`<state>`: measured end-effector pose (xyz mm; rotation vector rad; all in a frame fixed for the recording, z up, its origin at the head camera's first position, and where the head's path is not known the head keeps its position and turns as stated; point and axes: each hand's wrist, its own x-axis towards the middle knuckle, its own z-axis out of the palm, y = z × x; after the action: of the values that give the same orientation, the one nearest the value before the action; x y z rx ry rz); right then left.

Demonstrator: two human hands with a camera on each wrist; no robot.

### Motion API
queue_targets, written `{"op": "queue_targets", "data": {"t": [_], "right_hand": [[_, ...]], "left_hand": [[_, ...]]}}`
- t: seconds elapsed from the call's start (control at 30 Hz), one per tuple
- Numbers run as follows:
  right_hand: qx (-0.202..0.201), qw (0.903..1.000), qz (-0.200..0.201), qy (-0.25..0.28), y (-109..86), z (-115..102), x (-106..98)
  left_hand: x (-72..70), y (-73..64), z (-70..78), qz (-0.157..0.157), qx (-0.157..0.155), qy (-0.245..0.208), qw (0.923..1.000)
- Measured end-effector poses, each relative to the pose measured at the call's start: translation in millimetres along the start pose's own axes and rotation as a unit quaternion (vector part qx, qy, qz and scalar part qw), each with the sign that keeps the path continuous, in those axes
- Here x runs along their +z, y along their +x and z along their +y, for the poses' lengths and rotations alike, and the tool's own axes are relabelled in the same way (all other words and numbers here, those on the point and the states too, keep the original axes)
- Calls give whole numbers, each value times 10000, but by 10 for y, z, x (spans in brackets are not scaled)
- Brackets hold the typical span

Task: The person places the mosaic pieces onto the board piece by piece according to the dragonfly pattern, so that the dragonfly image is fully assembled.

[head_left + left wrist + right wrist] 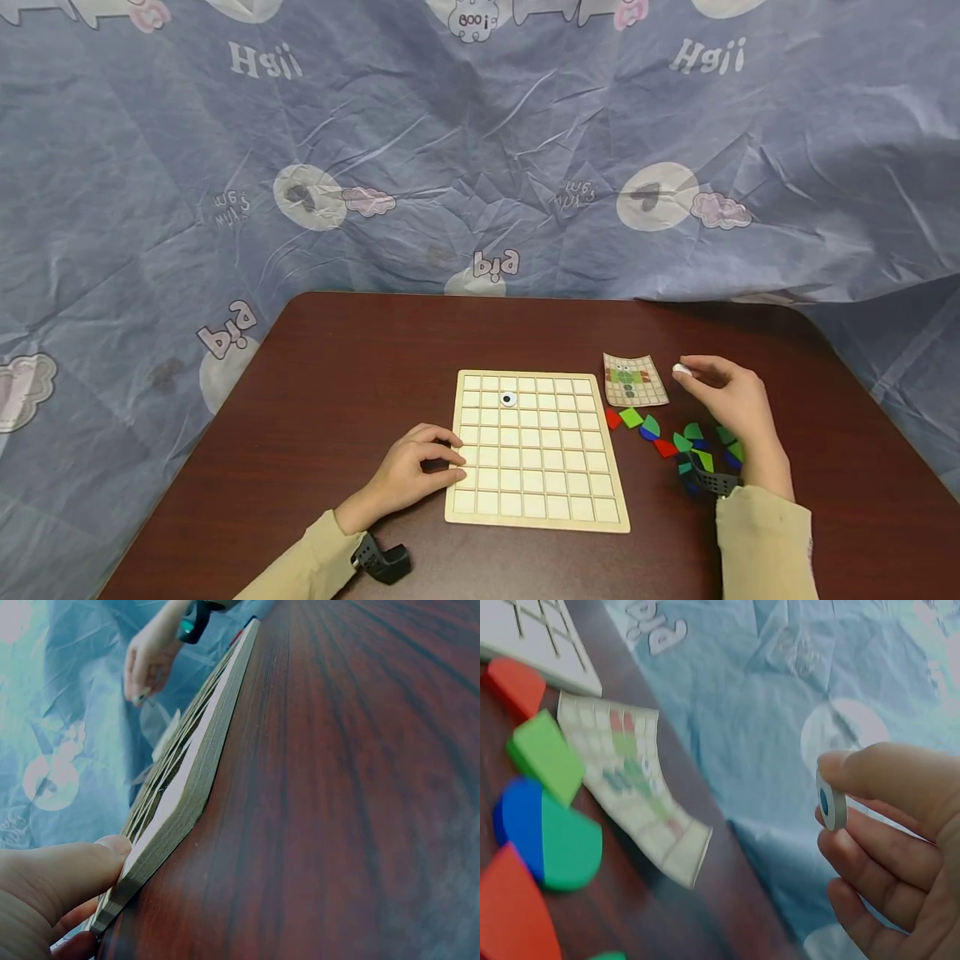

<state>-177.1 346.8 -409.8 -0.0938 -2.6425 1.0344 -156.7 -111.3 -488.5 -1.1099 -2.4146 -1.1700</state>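
Note:
A pale wooden grid board (538,450) lies on the table. One round white eye piece (508,399) sits in a cell of its second row. My left hand (417,467) rests at the board's left edge, fingers loosely extended and tips touching the rim. In the left wrist view the thumb (75,874) lies against that edge. Raised beyond the board's right side, my right hand (731,400) pinches a second white eye piece (831,799) between thumb and fingers. The printed pattern card (634,382), slightly curled, lies just left of that hand.
Right of the board lie several coloured pieces, among them a red piece (665,448), a light green square (631,418) and a blue and green pair (547,834). Some are partly hidden by the right wrist. A printed blue cloth (465,167) hangs behind the table (360,375).

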Motion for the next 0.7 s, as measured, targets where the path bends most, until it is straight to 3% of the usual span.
{"op": "queue_targets", "data": {"t": [0.3,0.7], "right_hand": [[-593,9975,-177,348,56,-299,131],[-948,9897,-832,677,61,-586,410]], "left_hand": [[-8,0,14,-40,-101,-3,9999],[-5,-6,9,-17,-61,4,10000]]}}
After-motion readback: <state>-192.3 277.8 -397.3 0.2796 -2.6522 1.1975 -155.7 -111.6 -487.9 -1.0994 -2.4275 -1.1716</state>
